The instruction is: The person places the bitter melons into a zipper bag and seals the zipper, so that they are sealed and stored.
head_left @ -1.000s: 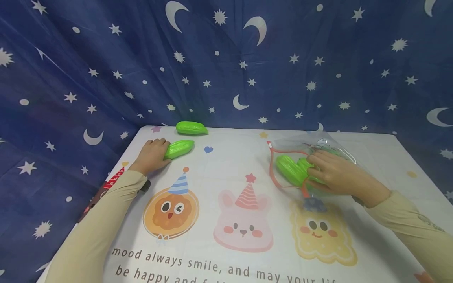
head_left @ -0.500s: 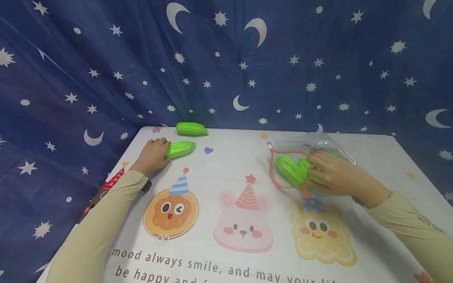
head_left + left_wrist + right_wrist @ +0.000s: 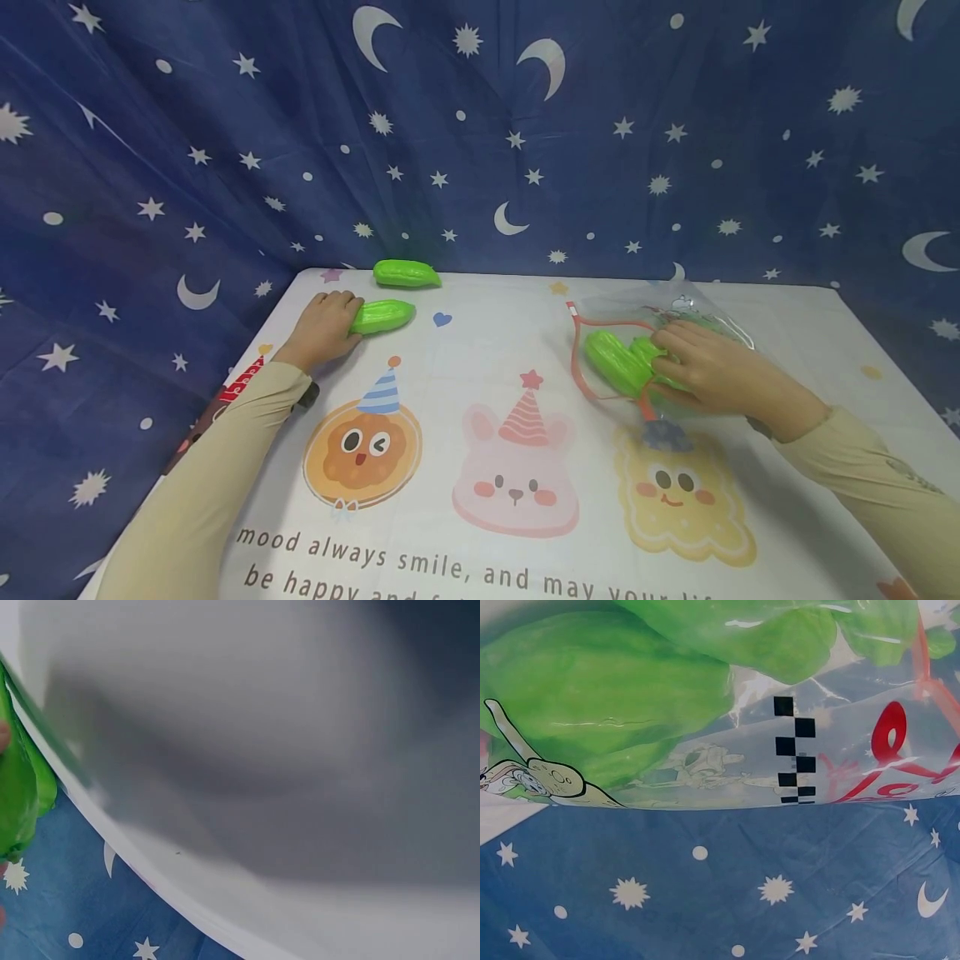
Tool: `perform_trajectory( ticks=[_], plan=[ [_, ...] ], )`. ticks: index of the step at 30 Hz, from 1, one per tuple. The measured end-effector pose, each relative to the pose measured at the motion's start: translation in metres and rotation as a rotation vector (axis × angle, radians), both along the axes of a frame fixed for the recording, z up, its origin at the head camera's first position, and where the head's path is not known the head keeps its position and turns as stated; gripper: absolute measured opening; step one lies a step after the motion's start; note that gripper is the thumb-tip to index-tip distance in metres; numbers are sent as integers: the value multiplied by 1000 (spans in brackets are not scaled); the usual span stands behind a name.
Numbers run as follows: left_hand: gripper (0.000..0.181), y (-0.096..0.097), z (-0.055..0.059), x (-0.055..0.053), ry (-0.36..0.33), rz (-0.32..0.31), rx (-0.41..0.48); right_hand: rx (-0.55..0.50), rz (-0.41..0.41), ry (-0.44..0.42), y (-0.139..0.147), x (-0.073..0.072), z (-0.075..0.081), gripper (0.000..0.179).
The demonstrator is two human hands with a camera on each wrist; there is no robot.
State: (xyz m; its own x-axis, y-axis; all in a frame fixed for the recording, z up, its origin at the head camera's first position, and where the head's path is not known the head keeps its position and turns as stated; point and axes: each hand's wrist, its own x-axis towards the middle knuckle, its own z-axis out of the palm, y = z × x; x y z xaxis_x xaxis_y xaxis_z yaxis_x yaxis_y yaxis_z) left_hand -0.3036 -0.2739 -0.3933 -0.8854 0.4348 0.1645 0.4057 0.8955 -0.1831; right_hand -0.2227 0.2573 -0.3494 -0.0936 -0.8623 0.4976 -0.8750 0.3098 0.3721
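Observation:
At the back left of the table, my left hand (image 3: 324,327) grips one end of a green toy cucumber (image 3: 384,316). Its pointed tip faces right, and my fingers cover the other end. The left wrist view catches that cucumber (image 3: 13,787) at its left edge. Over on the right, my right hand (image 3: 701,362) holds the clear plastic zip bag (image 3: 693,296) by its orange-trimmed mouth. Several green cucumbers (image 3: 618,360) lie inside, partly behind my fingers. Close up in the right wrist view, the bag (image 3: 847,761) shows black checks and red lettering.
Another green cucumber (image 3: 407,273) lies by the table's back edge, just behind the gripped one. A white cloth (image 3: 495,342) with cartoon prints and lettering covers the table. Behind it hangs a dark blue curtain (image 3: 450,192) with stars and moons.
The cucumber in my left hand has turned slightly, its tip now a little lower and further right. My right hand and the bag stay in place.

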Motion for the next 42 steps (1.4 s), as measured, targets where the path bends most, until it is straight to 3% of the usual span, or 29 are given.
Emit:
perform_trajectory(
  ticks=[17, 23, 42],
  plan=[
    [56, -3, 1, 2, 59, -45, 41, 16, -23, -6, 2, 1, 1, 40],
    [57, 2, 4, 4, 75, -62, 62, -12, 1, 8, 0, -1, 0, 39],
    [58, 37, 10, 10, 248, -244, 119, -9, 2, 8, 0, -1, 1, 38]
  ],
)
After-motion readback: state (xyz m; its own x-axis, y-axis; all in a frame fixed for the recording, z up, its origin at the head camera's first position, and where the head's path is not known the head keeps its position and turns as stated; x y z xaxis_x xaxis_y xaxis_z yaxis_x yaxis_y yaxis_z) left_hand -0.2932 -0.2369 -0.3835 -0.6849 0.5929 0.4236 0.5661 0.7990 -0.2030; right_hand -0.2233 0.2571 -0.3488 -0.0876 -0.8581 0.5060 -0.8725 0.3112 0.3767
